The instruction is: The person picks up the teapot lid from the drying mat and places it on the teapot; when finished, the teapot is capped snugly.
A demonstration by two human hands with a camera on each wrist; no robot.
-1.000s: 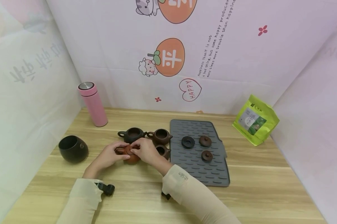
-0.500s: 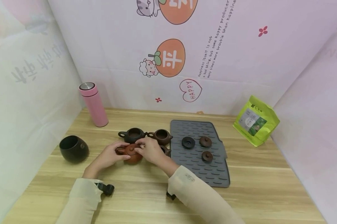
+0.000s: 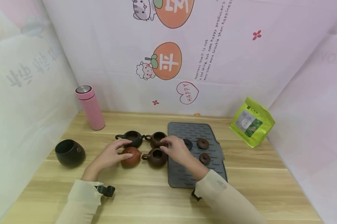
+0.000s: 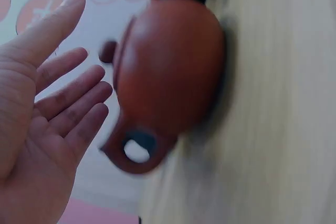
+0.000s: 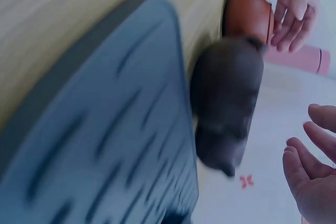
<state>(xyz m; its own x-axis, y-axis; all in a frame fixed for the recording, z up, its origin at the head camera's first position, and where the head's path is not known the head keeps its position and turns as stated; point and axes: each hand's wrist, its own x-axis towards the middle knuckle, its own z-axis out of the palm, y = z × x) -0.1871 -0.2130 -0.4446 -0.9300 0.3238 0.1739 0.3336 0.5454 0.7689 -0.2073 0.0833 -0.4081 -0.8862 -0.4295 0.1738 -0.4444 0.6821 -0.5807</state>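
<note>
The orange-red clay teapot (image 3: 131, 161) stands on the table with its lid on; the lid knob (image 4: 107, 51) shows in the left wrist view. Beside its handle my left hand (image 3: 108, 157) is spread, and the left wrist view shows it apart from the pot. My right hand (image 3: 179, 152) hovers, holding nothing, over the near edge of two brown lidless teapots, one behind (image 3: 155, 143) and one in front (image 3: 156, 162). A black lidless teapot (image 3: 136, 142) stands behind the orange-red one. Right fingertips (image 5: 295, 153) show relaxed, slightly bent.
A grey ribbed mat (image 3: 182, 180) carries a black lid (image 3: 188, 143) and two brown lids, rear (image 3: 203, 143) and front (image 3: 205, 158). Left stand a dark cup (image 3: 70, 157) and a pink thermos (image 3: 92, 112). A green pouch (image 3: 250, 124) lies at the back right.
My right hand has let go of the orange-red teapot's lid and moved right, over the brown teapots toward the mat. The left hand has loosened and drawn slightly off the pot.
</note>
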